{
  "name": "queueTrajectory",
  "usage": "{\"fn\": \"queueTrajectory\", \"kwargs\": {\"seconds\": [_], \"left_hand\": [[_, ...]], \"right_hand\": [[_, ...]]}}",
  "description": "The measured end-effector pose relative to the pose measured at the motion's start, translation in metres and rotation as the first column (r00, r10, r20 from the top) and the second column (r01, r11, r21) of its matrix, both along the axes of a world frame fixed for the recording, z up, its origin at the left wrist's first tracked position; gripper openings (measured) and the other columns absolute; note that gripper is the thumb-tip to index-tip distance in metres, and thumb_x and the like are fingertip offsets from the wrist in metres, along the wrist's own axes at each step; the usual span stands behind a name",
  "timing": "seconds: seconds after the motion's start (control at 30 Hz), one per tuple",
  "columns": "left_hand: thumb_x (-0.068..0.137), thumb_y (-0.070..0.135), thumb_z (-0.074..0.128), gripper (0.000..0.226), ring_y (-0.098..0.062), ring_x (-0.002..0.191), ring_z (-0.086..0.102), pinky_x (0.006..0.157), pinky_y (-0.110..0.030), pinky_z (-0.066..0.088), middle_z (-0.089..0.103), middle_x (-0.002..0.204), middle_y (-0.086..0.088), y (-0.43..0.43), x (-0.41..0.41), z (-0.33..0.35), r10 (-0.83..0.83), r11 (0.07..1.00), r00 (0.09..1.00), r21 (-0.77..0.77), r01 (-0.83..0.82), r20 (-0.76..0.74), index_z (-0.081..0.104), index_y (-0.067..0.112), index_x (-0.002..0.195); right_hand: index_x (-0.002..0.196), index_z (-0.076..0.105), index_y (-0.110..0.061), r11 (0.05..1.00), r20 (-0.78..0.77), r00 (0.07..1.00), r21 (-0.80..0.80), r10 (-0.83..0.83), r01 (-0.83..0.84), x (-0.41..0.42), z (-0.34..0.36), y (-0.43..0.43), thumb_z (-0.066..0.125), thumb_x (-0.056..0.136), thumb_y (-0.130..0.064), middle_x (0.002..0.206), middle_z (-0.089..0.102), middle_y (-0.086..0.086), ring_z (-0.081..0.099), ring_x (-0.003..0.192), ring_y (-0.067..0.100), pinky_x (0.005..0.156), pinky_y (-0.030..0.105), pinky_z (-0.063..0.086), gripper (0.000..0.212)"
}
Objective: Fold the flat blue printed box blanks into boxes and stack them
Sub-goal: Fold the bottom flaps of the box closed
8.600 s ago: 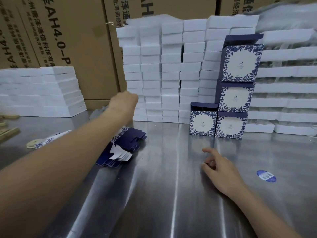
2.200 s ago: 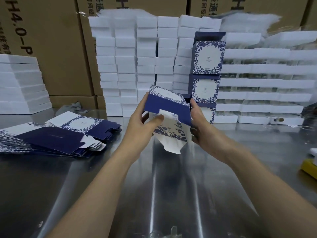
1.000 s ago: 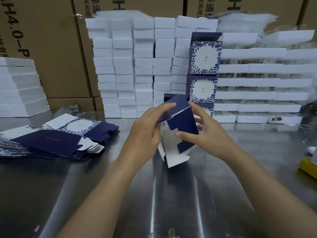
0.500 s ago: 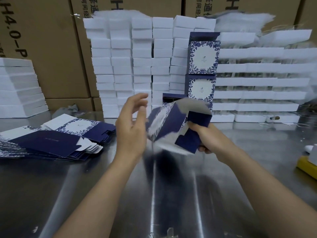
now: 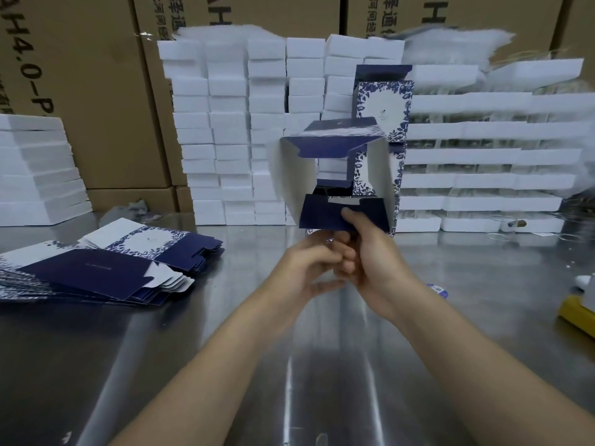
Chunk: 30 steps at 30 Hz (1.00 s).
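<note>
box (image 5: 380, 178) is up over the desk's middle, opened to a tube, its axis running from me toward the far edge, open end facing me. right grip (image 5: 376, 262) pinches the lower flap, thumb on top. left grip (image 5: 306, 268) is curled just beneath; whether it holds anything i cannot tell. judgement: the right is nearer for the tuck.
</note>
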State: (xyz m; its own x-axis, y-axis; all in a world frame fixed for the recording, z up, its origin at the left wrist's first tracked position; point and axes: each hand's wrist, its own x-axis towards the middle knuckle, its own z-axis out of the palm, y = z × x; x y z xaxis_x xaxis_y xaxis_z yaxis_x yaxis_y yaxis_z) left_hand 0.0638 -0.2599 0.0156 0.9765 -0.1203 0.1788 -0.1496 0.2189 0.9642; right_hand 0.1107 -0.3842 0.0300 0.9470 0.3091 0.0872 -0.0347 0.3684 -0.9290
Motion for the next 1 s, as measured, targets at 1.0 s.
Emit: {"fn": "queueTrajectory", "kwargs": {"seconds": [1.0], "left_hand": [[0.11,0.036,0.04,0.058,-0.01,0.034,0.042,0.037,-0.012,0.032,0.048,0.042,0.001,-0.023,0.026,-0.02,0.498,0.867,0.864,0.038,-0.496,-0.076,0.045,0.018,0.056]], "right_hand": [[0.059,0.039,-0.025,0.999,-0.129,0.991,0.008,-0.043,0.044,-0.014,-0.029,0.036,0.051,0.097,-0.023,0.047,0.026,-0.007,0.02,0.038,0.009,0.036,0.018,0.028,0.04]]}}
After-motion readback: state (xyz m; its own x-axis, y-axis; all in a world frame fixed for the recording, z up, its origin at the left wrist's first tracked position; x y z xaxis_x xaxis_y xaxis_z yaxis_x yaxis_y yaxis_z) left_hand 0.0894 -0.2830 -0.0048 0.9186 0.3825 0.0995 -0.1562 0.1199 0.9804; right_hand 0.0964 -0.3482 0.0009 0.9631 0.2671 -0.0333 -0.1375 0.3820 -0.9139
